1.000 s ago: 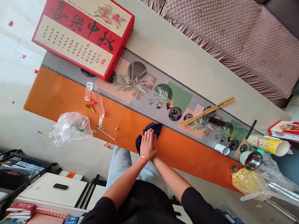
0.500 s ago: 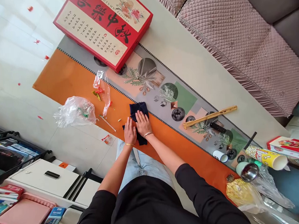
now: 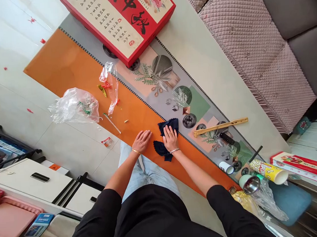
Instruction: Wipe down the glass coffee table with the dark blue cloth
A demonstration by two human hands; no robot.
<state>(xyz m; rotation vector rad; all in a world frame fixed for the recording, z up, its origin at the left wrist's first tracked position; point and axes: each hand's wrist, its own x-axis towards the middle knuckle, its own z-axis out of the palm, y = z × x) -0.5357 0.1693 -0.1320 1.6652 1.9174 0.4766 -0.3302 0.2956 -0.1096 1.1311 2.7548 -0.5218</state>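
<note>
Navy cloth — rumpled, ragged-edged

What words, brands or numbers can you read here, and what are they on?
"中秋": red gift box; the character before it is cut off.
"Festival": same box.
"POPCORN", partly blurred: yellow cup.
Too small or blurred: the gift box's fine columns, blue packet, long red-and-white box.
Numbers: none readable.

The scene is viewed from the wearer's head, steeply downward and slightly forward, from near above; the torso is framed at bottom centre, left hand and right hand just below mid-frame.
</note>
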